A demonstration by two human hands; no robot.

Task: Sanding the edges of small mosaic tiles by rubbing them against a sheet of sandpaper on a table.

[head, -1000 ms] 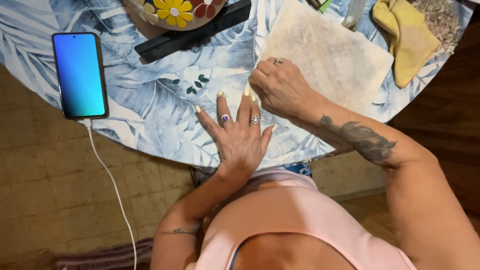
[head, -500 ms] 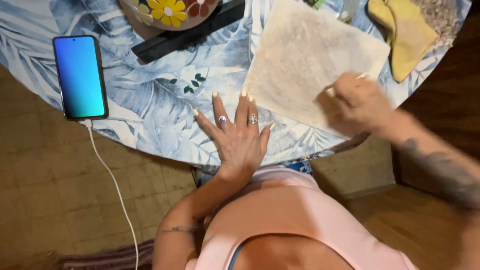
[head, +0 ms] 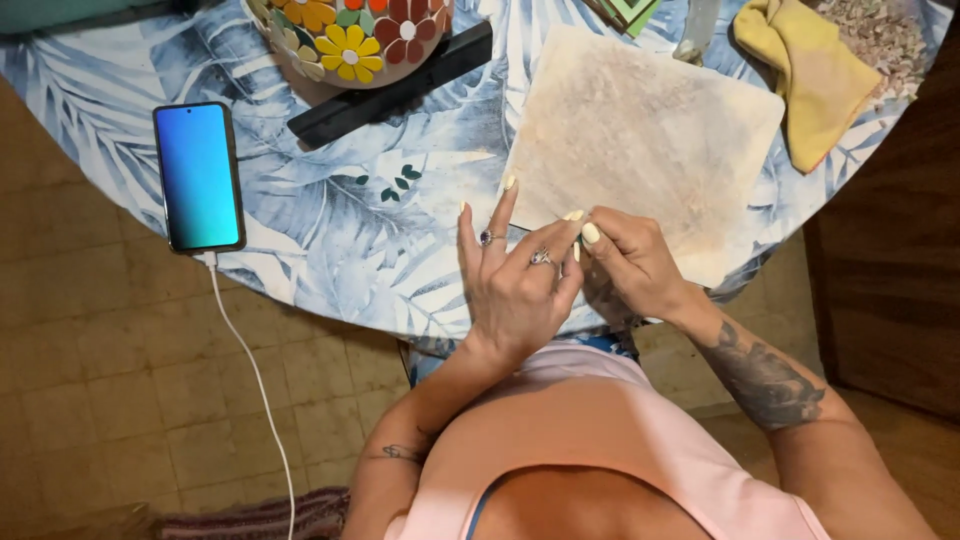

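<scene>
A round desk [head: 330,250] covered with a blue-and-white leaf-print cloth is standing over a worn tiled floor [head: 120,400], seen from above.

A stained, cream-coloured square tile [head: 650,140] is lying flat on the desk's right half, its near edge just beyond the two hands, which are meeting over the desk's near rim.

The left hand [head: 515,280] is hovering with fingers spread and raised, rings showing on two of them; it is grasping nothing, and its fingertips are pointing toward the tile's near left corner.

The right hand [head: 630,265] is curling loosely, its thumb and forefinger pressing against the left hand's ring finger. Whether something small is pinched there, I cannot tell. This hand is overlapping the tile's near edge.

Well to the left, a phone [head: 198,175] with a lit blue screen is lying on the cloth, a white cable [head: 250,370] hanging from it. A flower-painted pot [head: 350,35] and a black bar [head: 390,85] are sitting at the far side, and a yellow cloth [head: 800,70] is lying beside the tile's far right corner.
</scene>
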